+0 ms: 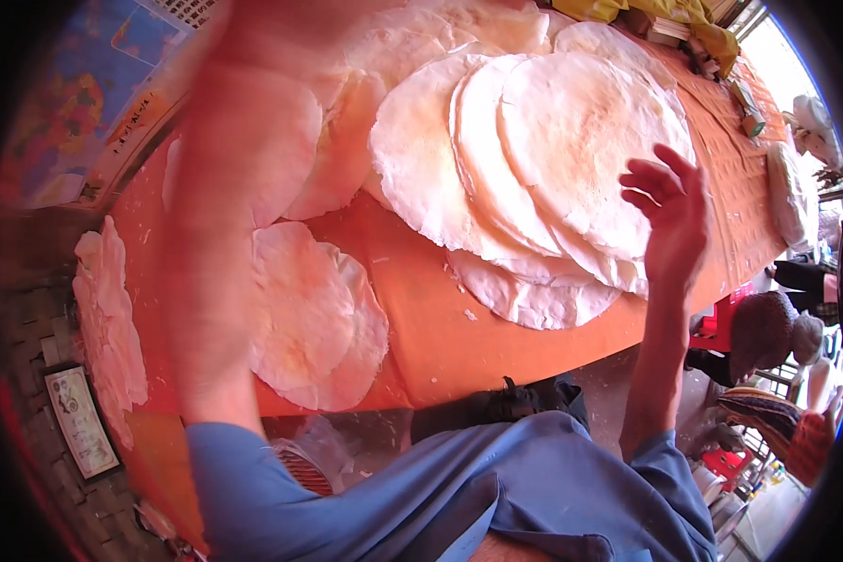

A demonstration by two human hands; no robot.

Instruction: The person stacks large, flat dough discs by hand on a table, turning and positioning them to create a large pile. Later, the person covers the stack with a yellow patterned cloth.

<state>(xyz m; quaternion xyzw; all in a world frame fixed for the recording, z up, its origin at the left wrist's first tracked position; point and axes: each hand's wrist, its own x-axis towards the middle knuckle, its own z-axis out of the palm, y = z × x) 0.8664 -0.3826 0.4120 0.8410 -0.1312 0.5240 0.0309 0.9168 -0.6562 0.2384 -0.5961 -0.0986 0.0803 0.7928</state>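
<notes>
Main stack: big thin round flatbreads (595, 140) in the middle-right of the table, lying flat on an orange cover (421, 342). They overlap like spread cards. My guess is that's to save room while leaving each rim easy to grab.
Which way it points: a single bread is pretty much round, so no real long axis. The fan itself stretches left to right, with the top bread sitting toward the right and lower rims peeking out at the left and the near side.
Right hand: the right hand (676, 211) is raised over the stack's right rim, fingers loosely curled and apart, nothing gripped. Can't tell if it's brushing the bread or just above it. Looks ready for that rim, imo.
Left hand: the left hand (295, 26) is a motion smear at the top edge, so no clue whether it's holding anything. The forearm reaches away across the table, palm direction unreadable.
Near pile: a couple of overlapping flatbreads (304, 314) beside the left forearm, close to the table's near edge, kept apart from the main stack.
Far-left pile: ragged bread sheets (110, 328) along the left side, seen almost edge-on. Too bent by the lens to give a direction.
</notes>
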